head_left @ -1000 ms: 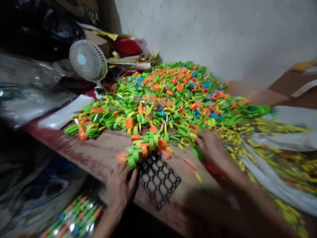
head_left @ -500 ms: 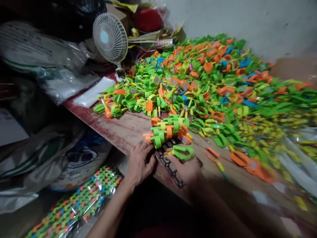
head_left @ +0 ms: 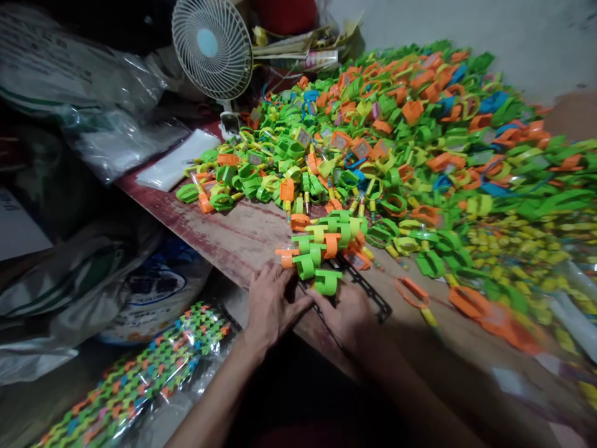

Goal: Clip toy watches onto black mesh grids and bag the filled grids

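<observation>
A black plastic rack with a row of openings lies at the table's near edge. Standing in it are several green, yellow and orange toy watch-like rings. My left hand is closed at the rack's left side, fingers bent by an orange ring and thumb along the near edge. My right hand pinches a green toy watch upright over the rack's near part, its lower end hidden by the fingers. Just right of that hand lies a loose orange ring with a yellow tube.
A large heap of toy watches covers the table's far side, with many yellow tubes at the right. A white fan stands behind. Plastic bags lie left. Below the edge is a clear-wrapped pack of filled racks.
My right hand has turned the green toy watch from lying flat to upright and brought it to the rack, closer to my left thumb. The camera view has shifted slightly.
</observation>
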Demonstrator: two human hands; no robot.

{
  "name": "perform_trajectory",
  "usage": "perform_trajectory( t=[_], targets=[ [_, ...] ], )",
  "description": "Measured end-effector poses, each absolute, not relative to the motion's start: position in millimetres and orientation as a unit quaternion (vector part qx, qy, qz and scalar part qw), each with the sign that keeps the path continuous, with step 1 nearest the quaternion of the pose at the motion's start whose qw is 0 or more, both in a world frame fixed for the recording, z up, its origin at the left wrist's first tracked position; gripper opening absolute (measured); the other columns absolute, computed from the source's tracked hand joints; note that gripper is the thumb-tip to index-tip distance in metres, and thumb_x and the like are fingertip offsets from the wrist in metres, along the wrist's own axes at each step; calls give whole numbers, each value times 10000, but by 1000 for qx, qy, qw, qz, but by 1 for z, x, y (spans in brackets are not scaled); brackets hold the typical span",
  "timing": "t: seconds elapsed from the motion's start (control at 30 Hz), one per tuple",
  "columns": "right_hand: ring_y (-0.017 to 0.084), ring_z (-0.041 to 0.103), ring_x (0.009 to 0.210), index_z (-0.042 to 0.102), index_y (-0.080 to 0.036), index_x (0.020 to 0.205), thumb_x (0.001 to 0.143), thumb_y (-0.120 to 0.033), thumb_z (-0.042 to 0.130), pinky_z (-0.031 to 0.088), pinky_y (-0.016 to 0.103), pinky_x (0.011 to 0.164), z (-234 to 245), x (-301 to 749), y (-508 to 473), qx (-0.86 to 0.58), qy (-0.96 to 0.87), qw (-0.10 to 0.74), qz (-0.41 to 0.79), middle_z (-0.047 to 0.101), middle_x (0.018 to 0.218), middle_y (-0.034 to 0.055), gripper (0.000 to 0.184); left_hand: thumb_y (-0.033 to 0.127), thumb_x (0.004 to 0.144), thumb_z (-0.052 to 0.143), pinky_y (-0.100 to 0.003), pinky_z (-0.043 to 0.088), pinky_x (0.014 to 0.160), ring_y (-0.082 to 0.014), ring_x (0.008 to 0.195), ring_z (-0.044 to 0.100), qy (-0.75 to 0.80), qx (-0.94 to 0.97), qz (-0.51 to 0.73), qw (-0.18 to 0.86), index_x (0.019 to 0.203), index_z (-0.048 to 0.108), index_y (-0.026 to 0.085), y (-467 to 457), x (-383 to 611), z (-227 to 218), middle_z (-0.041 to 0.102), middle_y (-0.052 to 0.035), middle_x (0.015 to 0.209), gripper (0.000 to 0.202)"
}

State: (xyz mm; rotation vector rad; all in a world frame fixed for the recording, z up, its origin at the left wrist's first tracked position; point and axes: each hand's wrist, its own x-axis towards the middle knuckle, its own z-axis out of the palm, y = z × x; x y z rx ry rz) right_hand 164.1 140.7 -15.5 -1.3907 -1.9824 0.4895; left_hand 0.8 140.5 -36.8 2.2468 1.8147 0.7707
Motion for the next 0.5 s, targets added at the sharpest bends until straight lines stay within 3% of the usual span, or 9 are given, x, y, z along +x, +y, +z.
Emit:
perform_trajectory(
  t=[0.23,0.37,0.5],
  targets=[
    [232,692,884,733,-199,901,869,-233,610,520,327,836,-17,160,145,-541,-782,279,132,744,903,89,132,373,787,698,-422,417,814,-307,955,602,600,751,265,76,1008,685,185,143,-1,-36,709,-103,996,290],
    [215,674,972,714,-220,957,864,-197,616,512,311,868,-10,153,141,-548,-779,259,162,739,991,62,137,334,781,671,-434,442,809,-343,1025,611,606,748,265,58,990,685,167,143,1,-37,711,-128,1042,267],
    [190,664,964,694,-214,968,890,-201,598,512,291,856,-5,159,134,-540,-760,290,217,727,993,44,125,359,814,607,-453,462,803,-338,967,637,603,745,284,22,972,680,178,142,3,-41,718,-123,1011,251]
  ],
)
